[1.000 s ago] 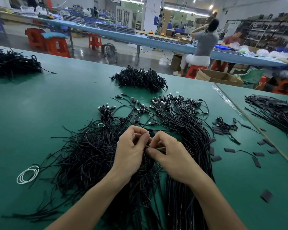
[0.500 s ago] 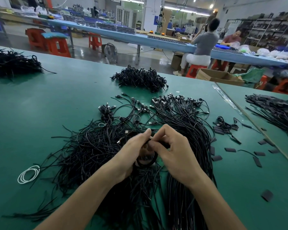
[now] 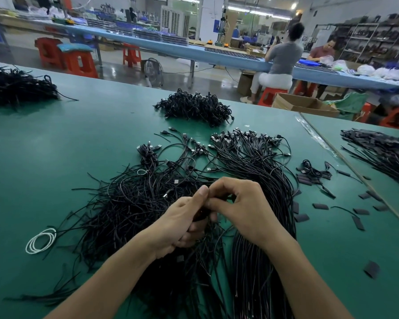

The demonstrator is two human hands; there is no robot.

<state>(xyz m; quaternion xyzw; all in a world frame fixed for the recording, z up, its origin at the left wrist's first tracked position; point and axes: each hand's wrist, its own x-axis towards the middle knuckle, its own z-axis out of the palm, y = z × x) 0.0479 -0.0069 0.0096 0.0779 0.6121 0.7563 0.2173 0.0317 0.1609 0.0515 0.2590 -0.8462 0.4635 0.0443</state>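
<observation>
At the near edge of the green table (image 3: 55, 146), two bare forearms are seen reaching in over a spread of black leads. The left hand (image 3: 182, 224) is curled, with its fingers folded round a black cable (image 3: 200, 214) held just above the heap. Its thumb is raised and pressed against the fingertips of the right hand (image 3: 244, 212). The right hand is closed to a pinch, thumb and forefinger brought together on the same cable. Beneath the hands a tangled pile of loose cables (image 3: 124, 215) is spread to the left. A straighter bundle (image 3: 258, 261) is laid to the right, its plugs (image 3: 244, 138) pointed away. A white coil (image 3: 40, 241) is laid near the pile's left edge, and flat black sleeves (image 3: 358, 223) are scattered to the right. Further off, a heap of tied cables (image 3: 194, 108) is set mid-table, and another heap (image 3: 16, 87) is set at the far left. Beyond the table, a seated person in grey (image 3: 282, 58) is seen at a long blue bench (image 3: 217, 55).
</observation>
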